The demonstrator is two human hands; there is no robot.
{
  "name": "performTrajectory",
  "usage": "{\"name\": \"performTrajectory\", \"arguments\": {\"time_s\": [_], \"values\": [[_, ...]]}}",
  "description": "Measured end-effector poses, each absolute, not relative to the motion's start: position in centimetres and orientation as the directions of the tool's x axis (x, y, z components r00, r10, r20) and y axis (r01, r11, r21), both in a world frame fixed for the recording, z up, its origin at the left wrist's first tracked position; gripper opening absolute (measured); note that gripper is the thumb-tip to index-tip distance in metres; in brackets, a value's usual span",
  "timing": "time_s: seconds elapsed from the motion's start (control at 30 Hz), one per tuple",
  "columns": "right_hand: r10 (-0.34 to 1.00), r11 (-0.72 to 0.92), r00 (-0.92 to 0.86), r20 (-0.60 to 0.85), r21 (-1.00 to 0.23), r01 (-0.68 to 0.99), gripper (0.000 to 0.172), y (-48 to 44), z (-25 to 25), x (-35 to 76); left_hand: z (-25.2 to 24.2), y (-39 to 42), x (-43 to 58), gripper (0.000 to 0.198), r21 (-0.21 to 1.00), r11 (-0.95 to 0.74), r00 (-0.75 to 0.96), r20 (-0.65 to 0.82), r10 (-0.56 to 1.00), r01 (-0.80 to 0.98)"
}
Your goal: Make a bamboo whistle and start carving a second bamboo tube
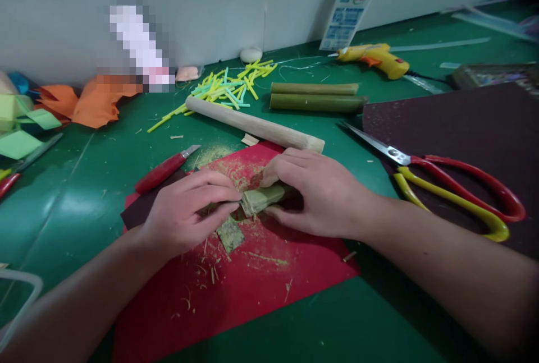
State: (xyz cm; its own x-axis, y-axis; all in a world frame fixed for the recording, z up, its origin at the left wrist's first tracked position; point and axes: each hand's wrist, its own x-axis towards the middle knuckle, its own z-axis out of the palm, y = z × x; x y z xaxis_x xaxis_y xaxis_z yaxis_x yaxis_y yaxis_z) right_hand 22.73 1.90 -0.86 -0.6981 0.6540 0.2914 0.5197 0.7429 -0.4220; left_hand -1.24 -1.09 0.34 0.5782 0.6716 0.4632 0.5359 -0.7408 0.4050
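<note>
My right hand [315,189] wraps round a short piece of bamboo [267,197], its frayed end pointing left. At that end the fingertips of my left hand [193,208] pinch together; what lies between them, if anything, is hidden. Just below is a small dust-covered square [231,234], possibly sandpaper. Both hands are over a red sheet [295,273] strewn with pale sawdust and shavings. A red-handled knife [162,172] lies beyond my left hand, by a dark sheet's corner. Past my right hand rests a pale, peeled stick [252,124].
Two green bamboo lengths [315,97], cut yellow and green straws [229,88] and a yellow glue gun [374,60] lie toward the wall. Scissors [421,169] with red and yellow handles rest on a dark sheet [455,122] at right. Orange paper [101,102] is at left.
</note>
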Motion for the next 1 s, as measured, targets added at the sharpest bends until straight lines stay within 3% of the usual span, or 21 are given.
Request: {"name": "performTrajectory", "arguments": {"time_s": [0.6, 1.0], "values": [[0.635, 0.761, -0.704, 0.320, -0.415, 0.498, 0.020, 1.99, -0.74, 22.71, 0.54, -1.39, -0.91, 0.011, 0.272, -0.813, 0.659, 0.481, 0.578, 0.515], [0.640, 0.757, -0.697, 0.322, -0.419, 0.502, 0.021, 2.06, -1.01, 22.67, 0.76, -1.33, -0.68, 0.008, 0.366, -0.767, 0.596, 0.484, 0.641, 0.527]]}}
